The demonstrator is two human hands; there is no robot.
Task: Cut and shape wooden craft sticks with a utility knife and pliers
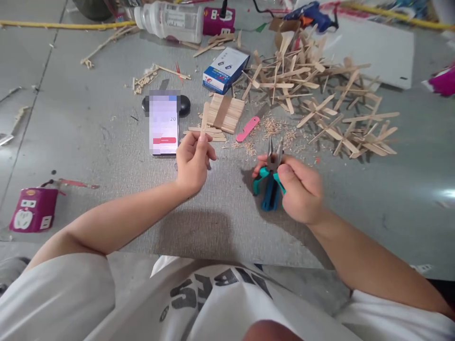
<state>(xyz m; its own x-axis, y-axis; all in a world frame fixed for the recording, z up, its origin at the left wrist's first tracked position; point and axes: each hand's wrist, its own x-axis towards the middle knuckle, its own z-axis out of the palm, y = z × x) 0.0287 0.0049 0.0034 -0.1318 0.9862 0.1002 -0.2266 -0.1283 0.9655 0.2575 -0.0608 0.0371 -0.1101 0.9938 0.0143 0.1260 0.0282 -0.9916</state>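
Observation:
My left hand [194,161] pinches a flat wooden stick [205,118], which points up and away from me. In my right hand [300,189] are pliers [273,163] with teal handles, their jaws slightly apart and pointing away. A blue tool or stand [270,195] shows just below the pliers. Beyond my left hand lie a row of flat wooden sticks [232,113] and a few loose sticks [216,135]. The pink cutter [248,129] rests between the two hands, further off, beside small wood bits [275,130].
A phone [164,125] lies left of my left hand. Behind are a blue-white box [226,70], a plastic bottle [170,21] and a blue glue gun [311,16]. Crossed sticks [302,71] spread over the back right. A purple power socket [33,210] sits at the left.

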